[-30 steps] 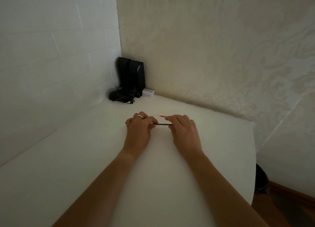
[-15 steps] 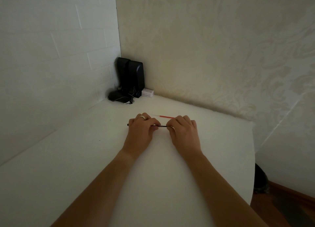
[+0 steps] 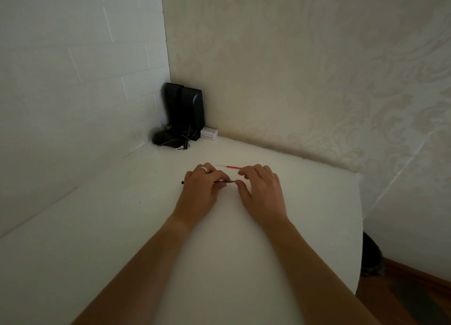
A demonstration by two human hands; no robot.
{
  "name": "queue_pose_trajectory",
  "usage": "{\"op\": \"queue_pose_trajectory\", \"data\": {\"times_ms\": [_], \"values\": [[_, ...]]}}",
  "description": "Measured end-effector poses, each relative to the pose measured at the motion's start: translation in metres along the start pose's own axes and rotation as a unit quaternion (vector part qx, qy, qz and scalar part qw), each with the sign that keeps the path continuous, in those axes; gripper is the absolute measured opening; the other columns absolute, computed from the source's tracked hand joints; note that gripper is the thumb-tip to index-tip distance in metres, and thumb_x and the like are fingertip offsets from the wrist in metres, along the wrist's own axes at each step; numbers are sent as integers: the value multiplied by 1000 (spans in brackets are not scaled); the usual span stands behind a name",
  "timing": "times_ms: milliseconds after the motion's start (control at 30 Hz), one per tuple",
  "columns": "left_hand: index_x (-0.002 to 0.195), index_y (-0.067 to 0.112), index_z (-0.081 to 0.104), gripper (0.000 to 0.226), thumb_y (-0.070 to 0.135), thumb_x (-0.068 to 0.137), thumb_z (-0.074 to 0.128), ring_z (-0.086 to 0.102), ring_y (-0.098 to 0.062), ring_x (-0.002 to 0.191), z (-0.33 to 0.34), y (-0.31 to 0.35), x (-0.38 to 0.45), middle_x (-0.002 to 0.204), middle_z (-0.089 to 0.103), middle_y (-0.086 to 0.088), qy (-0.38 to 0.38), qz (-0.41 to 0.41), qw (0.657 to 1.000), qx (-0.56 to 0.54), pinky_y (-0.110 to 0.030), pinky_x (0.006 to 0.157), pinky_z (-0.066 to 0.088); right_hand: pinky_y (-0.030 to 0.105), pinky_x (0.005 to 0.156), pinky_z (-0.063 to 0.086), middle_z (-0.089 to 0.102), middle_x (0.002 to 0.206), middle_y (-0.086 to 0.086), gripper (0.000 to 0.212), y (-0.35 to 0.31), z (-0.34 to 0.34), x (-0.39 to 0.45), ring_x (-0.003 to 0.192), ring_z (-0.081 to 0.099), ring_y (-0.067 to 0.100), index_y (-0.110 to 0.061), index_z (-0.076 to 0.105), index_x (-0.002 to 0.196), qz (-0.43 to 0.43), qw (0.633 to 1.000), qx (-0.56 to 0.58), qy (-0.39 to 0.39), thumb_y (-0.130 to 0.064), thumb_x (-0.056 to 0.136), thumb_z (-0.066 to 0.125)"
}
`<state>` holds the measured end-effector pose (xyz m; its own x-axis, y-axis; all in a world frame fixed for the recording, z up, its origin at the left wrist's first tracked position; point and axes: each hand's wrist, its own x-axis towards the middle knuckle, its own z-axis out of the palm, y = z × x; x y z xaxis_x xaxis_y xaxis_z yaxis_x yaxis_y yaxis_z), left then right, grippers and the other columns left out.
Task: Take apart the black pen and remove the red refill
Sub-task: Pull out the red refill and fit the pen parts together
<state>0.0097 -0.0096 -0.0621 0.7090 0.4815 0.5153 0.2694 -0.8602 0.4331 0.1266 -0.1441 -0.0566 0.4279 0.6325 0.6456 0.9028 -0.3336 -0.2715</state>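
Smooth white table; left hand clenched on slim black pen, right hand pinching its tip.

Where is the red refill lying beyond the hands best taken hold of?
Probably the red refill's red midsection, pinched from above: it lies flat on the white table, and its right end disappears behind the right hand.

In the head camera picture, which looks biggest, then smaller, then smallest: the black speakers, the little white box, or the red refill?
1. black speakers
2. little white box and red refill: too alike to rank; the refill is longer but much thinner, and nearer the camera.
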Motion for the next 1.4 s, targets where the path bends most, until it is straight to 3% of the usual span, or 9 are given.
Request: {"op": "queue_pose_trajectory", "data": {"times_ms": [100, 233, 533, 667, 933, 1167, 1400], "values": [[100, 32, 70, 16, 22, 91, 63, 54, -12, 96, 1, -1, 0, 95, 58, 7, 8, -23, 1000, 10, -29, 80, 28, 36, 76, 45, 65, 95, 2, 13, 5, -1, 0, 89, 58, 24, -15, 65, 101, 92, 995, -27, 38, -21, 92, 60], [100, 31, 70, 15, 21, 91, 63, 54, -14, 97, 1, -3, 1, 94, 57, 6, 5, -43, 999, 23, -30, 82, 29, 37, 82, 43, 63, 102, 4, 19, 9, 4, -2, 95, 55, 24, -16, 67, 105, 154, 984, -86, -14, -24, 92, 55], [99, 31, 71, 16, 21, 92, 62, 54, -14, 97, 2, -2, 0, 94, 58, 6, 1, -44, 999, 19, -30, 83, 31, 35, 83, 38, 62, 97, 2, 17, 12, 8, -2, 92, 54, 24, -17, 68, 101, 137, 986, -83, -52, -12, 94, 53], [99, 31, 71, 16, 21, 92, 61, 54, -14, 97, 2, -2, 1, 95, 59, 5, 1, -44, 999, 19, -30, 83, 30, 31, 77, 43, 65, 90, 9, 12, 9, 5, 1, 85, 56, 27, -7, 71, 94, 81, 996, 30, -34, -5, 94, 59], [100, 32, 71, 19, 19, 93, 58, 53, -13, 98, 3, -3, 0, 96, 59, 5, -1, -40, 999, 14, -29, 85, 29, 32, 77, 49, 69, 86, 2, 4, 8, 2, 3, 81, 59, 21, -9, 67, 90, 40, 992, 103, -52, -9, 92, 64], [100, 34, 70, 20, 21, 93, 57, 52, -11, 98, 3, -3, 0, 96, 59, 7, -10, -23, 1000, 7, -28, 84, 28, 22, 72, 41, 69, 86, -6, 9, 11, 3, 3, 77, 51, 9, -17, 67, 93, 54, 990, 115, -53, -8, 89, 65], [99, 35, 70, 18, 23, 92, 58, 51, -10, 98, 3, -3, 0, 97, 59, 9, -12, -13, 1000, -5, -30, 85, 28, 29, 70, 48, 69, 85, -10, 8, 10, 4, 3, 74, 50, 7, -21, 65, 92, 53, 991, 108, -61, -14, 90, 65]]}}
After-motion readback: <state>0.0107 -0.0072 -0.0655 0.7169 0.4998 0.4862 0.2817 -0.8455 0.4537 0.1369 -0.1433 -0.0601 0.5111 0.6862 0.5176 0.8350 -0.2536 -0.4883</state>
